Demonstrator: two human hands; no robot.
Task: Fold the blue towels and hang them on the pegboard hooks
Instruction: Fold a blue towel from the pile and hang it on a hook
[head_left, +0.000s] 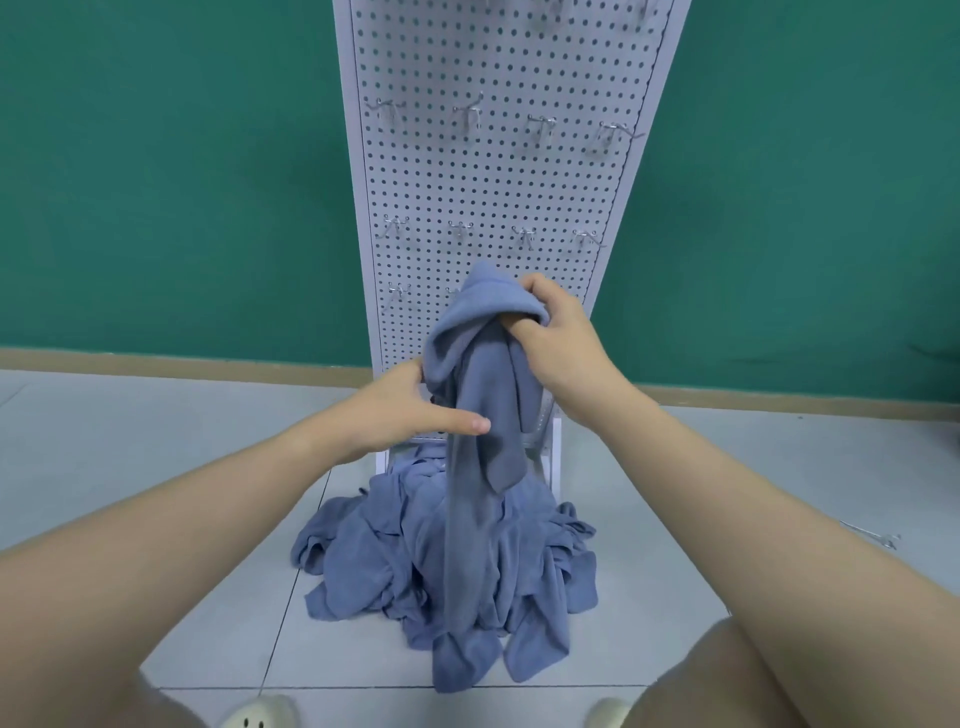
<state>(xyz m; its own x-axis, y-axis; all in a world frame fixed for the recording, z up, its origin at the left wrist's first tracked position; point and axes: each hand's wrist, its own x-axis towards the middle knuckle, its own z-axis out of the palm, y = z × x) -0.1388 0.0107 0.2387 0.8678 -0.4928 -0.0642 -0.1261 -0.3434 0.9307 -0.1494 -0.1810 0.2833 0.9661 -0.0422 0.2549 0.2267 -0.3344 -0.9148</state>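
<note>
A blue towel (480, 415) hangs bunched in front of the white pegboard (498, 187), its lower end trailing down over the pile. My right hand (558, 343) grips its top, fingers curled into the cloth. My left hand (410, 410) pinches a side edge of the same towel, thumb stretched across the cloth. A pile of blue towels (447, 561) lies on the floor at the foot of the pegboard. Metal hooks (470, 117) stick out of the board in rows; all the ones I can see are bare.
The pegboard stands on a white frame against a green wall (182, 182) with a tan skirting. The floor is light grey tile (156, 441). A small metal hook (883, 540) lies on the floor at right. My knees and shoes show at the bottom edge.
</note>
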